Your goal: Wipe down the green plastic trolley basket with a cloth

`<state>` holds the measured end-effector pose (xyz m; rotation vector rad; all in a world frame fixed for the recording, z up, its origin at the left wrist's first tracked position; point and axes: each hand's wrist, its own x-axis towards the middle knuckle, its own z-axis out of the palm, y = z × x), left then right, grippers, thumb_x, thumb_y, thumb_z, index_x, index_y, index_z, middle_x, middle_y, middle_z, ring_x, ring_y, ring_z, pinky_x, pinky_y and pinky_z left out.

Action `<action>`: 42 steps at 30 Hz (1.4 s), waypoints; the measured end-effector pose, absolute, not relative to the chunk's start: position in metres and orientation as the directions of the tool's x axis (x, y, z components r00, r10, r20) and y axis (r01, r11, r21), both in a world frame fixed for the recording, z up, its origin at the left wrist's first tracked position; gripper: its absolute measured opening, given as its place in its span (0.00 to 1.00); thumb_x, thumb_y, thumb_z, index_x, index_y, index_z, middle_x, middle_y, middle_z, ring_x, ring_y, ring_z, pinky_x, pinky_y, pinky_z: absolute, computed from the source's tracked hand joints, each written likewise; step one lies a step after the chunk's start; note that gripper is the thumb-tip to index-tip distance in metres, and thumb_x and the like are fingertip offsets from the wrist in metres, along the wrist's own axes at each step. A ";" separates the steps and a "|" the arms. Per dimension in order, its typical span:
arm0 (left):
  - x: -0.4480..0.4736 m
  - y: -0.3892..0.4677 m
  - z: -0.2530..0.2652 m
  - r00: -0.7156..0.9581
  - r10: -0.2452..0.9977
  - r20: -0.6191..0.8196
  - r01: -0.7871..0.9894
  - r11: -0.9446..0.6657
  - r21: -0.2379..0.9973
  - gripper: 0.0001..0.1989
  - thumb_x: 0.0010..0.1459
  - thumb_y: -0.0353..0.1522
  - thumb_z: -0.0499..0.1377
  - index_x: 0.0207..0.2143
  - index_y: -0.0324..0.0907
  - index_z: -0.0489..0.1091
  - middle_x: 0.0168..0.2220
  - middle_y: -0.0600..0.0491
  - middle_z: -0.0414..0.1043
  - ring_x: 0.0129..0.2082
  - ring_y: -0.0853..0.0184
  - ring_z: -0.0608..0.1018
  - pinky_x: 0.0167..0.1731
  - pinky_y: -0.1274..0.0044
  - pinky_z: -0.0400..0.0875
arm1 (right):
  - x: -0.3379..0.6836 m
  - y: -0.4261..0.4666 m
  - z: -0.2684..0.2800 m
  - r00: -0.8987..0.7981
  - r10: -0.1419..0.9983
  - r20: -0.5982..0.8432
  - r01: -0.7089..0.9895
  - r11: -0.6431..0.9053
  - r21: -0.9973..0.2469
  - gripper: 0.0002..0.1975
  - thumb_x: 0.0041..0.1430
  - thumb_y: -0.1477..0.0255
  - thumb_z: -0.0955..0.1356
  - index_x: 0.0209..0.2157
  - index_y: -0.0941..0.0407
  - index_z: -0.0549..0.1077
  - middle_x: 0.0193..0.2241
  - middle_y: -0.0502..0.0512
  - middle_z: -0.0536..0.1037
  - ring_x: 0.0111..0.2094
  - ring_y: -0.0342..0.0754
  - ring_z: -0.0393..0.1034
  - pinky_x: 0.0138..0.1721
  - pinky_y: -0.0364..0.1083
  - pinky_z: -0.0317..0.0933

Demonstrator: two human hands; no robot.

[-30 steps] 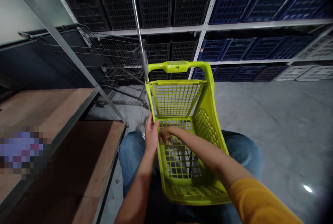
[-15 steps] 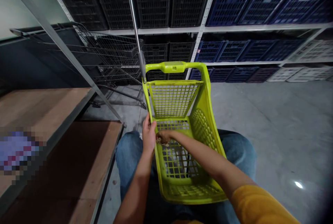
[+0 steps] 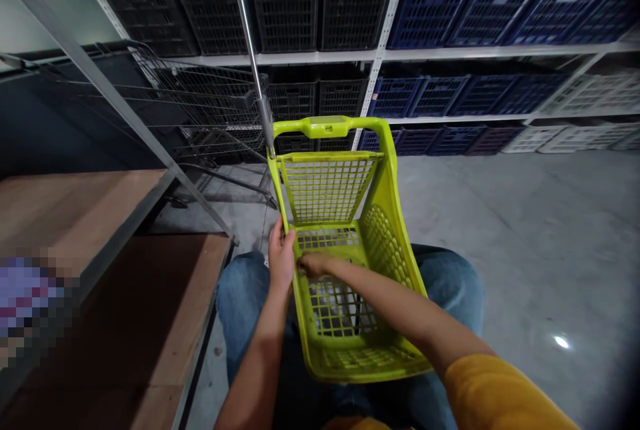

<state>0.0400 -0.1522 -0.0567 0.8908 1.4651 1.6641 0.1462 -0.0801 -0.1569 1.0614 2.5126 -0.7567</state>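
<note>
Two knees (image 3: 243, 283) flank the green basket (image 3: 370, 371), which has a metal handle (image 3: 245, 23) rising at its far left corner. The left hand (image 3: 281, 258) grips its left rim. The right hand (image 3: 315, 263) reaches inside, fingers curled near that side; whether it holds anything, one cannot tell.

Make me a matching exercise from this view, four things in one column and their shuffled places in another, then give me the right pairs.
1. Bare left hand
2. Bare right hand
3. Dark metal wire cart
4. Blue slatted plastic crates

A. On white metal shelving
B. Inside the lime-green plastic basket
C. On the floor, beyond the basket
D. Holding the basket's left edge

Pairs: 1-D, 2-B, 3-C, 4-A
</note>
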 end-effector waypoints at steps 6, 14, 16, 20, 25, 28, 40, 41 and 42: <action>0.041 -0.156 -0.059 -0.498 0.866 0.038 -0.050 -0.072 0.996 0.26 0.59 0.36 0.59 0.60 0.48 0.64 0.61 0.50 0.65 0.62 0.61 0.66 0.63 0.69 0.57 | 0.206 -0.037 -0.144 -0.422 0.802 -0.423 0.904 0.408 -0.129 0.15 0.58 0.79 0.64 0.46 0.65 0.74 0.46 0.73 0.74 0.43 0.54 0.74 0.41 0.47 0.65; 0.058 -0.157 -0.063 -0.516 0.855 0.059 -0.019 -0.080 0.997 0.27 0.60 0.37 0.58 0.62 0.47 0.62 0.63 0.49 0.63 0.62 0.63 0.66 0.62 0.72 0.59 | 0.175 -0.085 -0.169 -0.691 0.672 -0.268 0.723 0.649 -0.237 0.17 0.62 0.74 0.65 0.52 0.54 0.69 0.51 0.59 0.70 0.51 0.49 0.65 0.52 0.45 0.59; 0.058 -0.158 -0.062 -0.512 0.857 0.065 -0.009 -0.081 0.997 0.27 0.60 0.36 0.57 0.62 0.47 0.62 0.63 0.50 0.62 0.62 0.63 0.66 0.63 0.72 0.58 | 0.181 -0.078 -0.170 -0.770 0.595 -0.231 0.638 0.733 -0.236 0.14 0.65 0.72 0.64 0.51 0.52 0.70 0.51 0.56 0.70 0.52 0.48 0.63 0.53 0.46 0.58; 0.056 -0.161 -0.059 -0.510 0.856 0.080 0.010 -0.087 0.996 0.26 0.60 0.36 0.58 0.61 0.47 0.63 0.63 0.50 0.62 0.63 0.62 0.65 0.63 0.72 0.58 | 0.221 -0.040 -0.165 -0.643 0.726 -0.241 0.760 0.643 -0.093 0.17 0.65 0.76 0.60 0.53 0.55 0.69 0.53 0.63 0.68 0.52 0.53 0.63 0.50 0.50 0.60; 0.056 -0.160 -0.057 -0.510 0.854 0.105 0.046 -0.095 0.994 0.24 0.60 0.37 0.58 0.59 0.48 0.65 0.62 0.50 0.64 0.63 0.61 0.64 0.64 0.71 0.57 | 0.236 -0.016 -0.166 -0.482 0.843 -0.240 0.869 0.495 -0.008 0.22 0.61 0.83 0.58 0.55 0.62 0.68 0.52 0.72 0.69 0.52 0.58 0.64 0.48 0.53 0.61; 0.058 -0.156 -0.058 -0.520 0.848 0.107 0.060 -0.089 0.994 0.24 0.60 0.37 0.58 0.60 0.48 0.65 0.63 0.50 0.63 0.63 0.61 0.64 0.64 0.70 0.57 | 0.211 -0.024 -0.173 -0.535 0.815 -0.224 0.839 0.543 -0.027 0.23 0.62 0.81 0.59 0.57 0.59 0.66 0.54 0.69 0.69 0.55 0.57 0.61 0.54 0.54 0.57; 0.063 -0.160 -0.054 -0.605 0.792 0.082 0.050 -0.064 0.997 0.24 0.61 0.37 0.57 0.59 0.45 0.65 0.61 0.49 0.65 0.61 0.61 0.68 0.63 0.69 0.59 | 0.134 -0.030 -0.190 -0.789 0.607 -0.099 0.615 0.782 -0.104 0.20 0.67 0.74 0.59 0.58 0.52 0.65 0.55 0.59 0.70 0.58 0.54 0.58 0.58 0.54 0.53; 0.061 -0.160 -0.054 -0.602 0.794 0.085 0.055 -0.065 0.996 0.24 0.61 0.38 0.57 0.59 0.46 0.66 0.61 0.50 0.65 0.61 0.61 0.68 0.63 0.69 0.59 | 0.136 -0.028 -0.189 -0.754 0.648 -0.107 0.657 0.747 -0.104 0.19 0.67 0.74 0.59 0.58 0.51 0.65 0.55 0.59 0.69 0.56 0.54 0.59 0.56 0.54 0.55; 0.058 -0.159 -0.054 -0.599 0.796 0.089 0.058 -0.067 0.996 0.24 0.61 0.38 0.57 0.59 0.46 0.66 0.61 0.50 0.65 0.61 0.61 0.68 0.63 0.69 0.59 | 0.142 -0.026 -0.187 -0.711 0.694 -0.118 0.703 0.703 -0.103 0.19 0.67 0.74 0.59 0.57 0.50 0.65 0.55 0.59 0.69 0.55 0.55 0.59 0.53 0.53 0.57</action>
